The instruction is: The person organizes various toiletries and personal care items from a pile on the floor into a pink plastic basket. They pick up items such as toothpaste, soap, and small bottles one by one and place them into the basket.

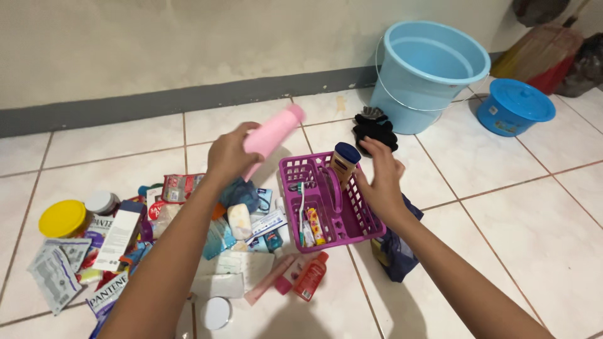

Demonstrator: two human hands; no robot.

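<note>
Home washroom floor, pale tiles [502, 251], blue bucket [427, 75], scattered toiletries [188, 238], purple caddy basket [364, 229]

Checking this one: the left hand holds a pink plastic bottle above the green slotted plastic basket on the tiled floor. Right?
Not quite. The head view shows the left hand holding the pink plastic bottle, but the slotted plastic basket on the tiled floor is purple, not green.
</note>
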